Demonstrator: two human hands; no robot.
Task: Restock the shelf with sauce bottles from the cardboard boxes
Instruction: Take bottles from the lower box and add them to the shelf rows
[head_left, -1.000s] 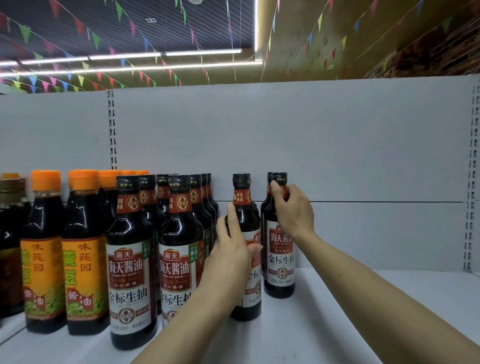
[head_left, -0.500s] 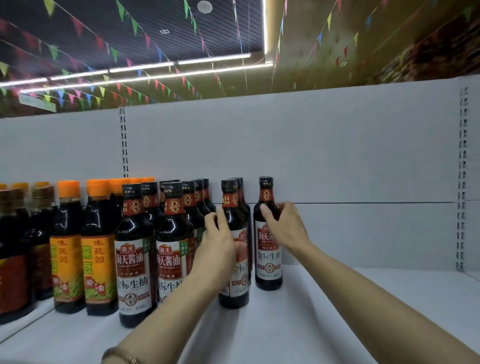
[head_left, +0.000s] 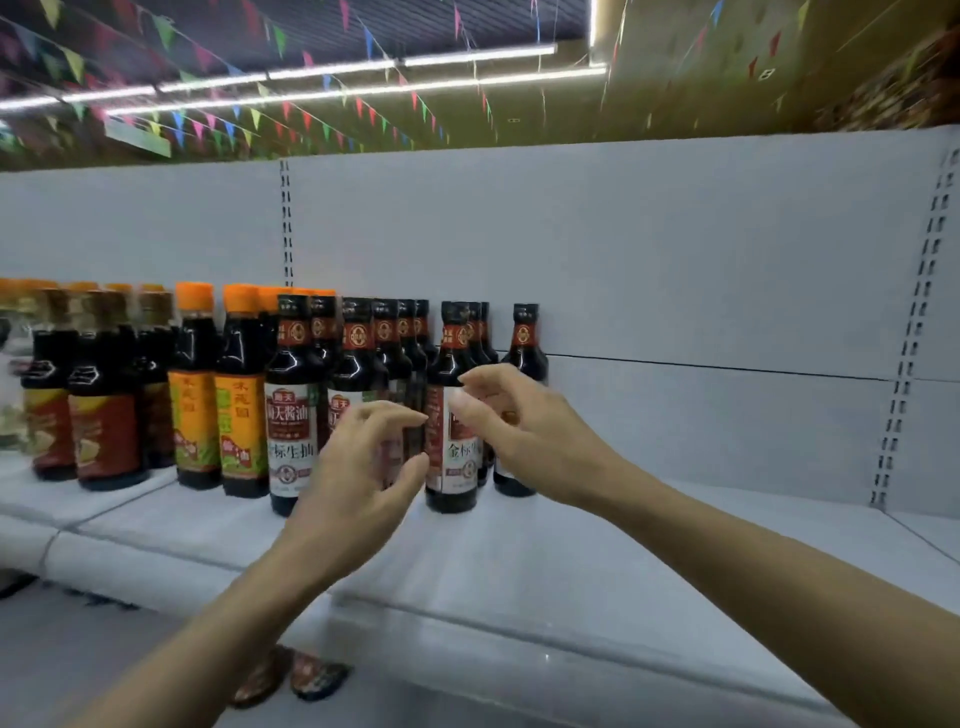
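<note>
Both hands hold nothing. The left hand (head_left: 363, 467) has its fingers loosely bent and apart, in front of the dark bottles. The right hand (head_left: 524, 431) is the same, fingers spread and a bit curled, so each grip is released, with no bottle in it.

Just behind the hands stands a dark glass sauce bottle with a red and white label and a black cap (head_left: 451, 415). It is upright on the shelf, near the front. A little to its right, further back by the wall, stands one more of the same dark bottle with a black cap (head_left: 523, 364), alone and upright. To the left is a tight row of the same bottles, and then dark bottles with orange caps and yellow labels (head_left: 195, 384).

The white metal shelf (head_left: 623, 545) has lots of bare room on the right side.

I think two bottles are placed, and this step is done. No cardboard boxes show here. The next move is likely to reach down for more bottles and stand them beside these.
</note>
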